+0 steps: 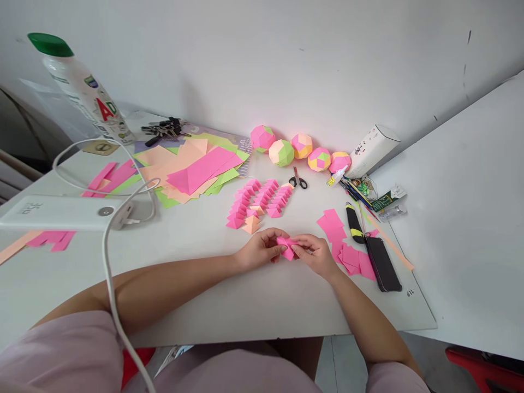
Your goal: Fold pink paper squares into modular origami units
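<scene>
"Head view: hands?"
"Left hand (pixel 257 251) and right hand (pixel 318 255) both pinch one folded pink paper piece (pixel 289 250), clamped on it."
"Where's the piece?"
"Between the hands, over the surface (pixel 245 305), near side of the folded paper rows (pixel 268 192), left of the loose pink slips (pixel 350 256)."
"Beyond?"
"Scissors (pixel 302 183) near the rows' far end, paper balls (pixel 281 153) by the wall (pixel 327 65)."

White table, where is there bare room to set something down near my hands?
One bare patch lies between the power bank and the folded pink pieces, with the colored sheets behind and your left forearm in front. Another lies between that and your right forearm. Right of your right hand it's crowded: pink squares, cutter, black case.
</scene>
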{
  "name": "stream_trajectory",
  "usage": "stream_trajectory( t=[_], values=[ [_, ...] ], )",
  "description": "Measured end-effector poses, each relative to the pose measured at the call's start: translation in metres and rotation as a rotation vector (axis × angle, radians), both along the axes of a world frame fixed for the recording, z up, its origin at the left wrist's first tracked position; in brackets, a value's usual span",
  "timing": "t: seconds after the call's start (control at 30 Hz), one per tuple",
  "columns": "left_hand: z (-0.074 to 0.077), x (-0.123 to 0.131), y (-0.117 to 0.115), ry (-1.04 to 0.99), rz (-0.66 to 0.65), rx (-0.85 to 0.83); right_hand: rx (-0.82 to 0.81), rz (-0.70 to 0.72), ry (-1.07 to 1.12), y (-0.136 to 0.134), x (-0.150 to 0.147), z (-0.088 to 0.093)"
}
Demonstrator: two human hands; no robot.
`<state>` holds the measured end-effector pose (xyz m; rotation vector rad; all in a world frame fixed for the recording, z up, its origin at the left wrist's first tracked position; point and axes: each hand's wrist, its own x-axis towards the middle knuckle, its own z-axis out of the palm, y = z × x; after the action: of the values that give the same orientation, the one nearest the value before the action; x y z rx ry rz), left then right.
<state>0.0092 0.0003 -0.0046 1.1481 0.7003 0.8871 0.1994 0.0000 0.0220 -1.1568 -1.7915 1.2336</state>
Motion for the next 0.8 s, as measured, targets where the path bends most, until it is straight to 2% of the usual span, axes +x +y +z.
stream_trajectory(
  t=[0.53, 0.8],
  values=[
    [0.0014, 0.0007, -0.0001, -0.004, 0.001, -0.002, 0.046, -0.008, -0.034, -0.0006, -0.0020, 0.0041],
    [0.0001, 0.0005, -0.0008, -0.008, 0.011, -0.025, 0.185, -0.006, -0.092, -0.0018, -0.0038, 0.0001]
  ],
)
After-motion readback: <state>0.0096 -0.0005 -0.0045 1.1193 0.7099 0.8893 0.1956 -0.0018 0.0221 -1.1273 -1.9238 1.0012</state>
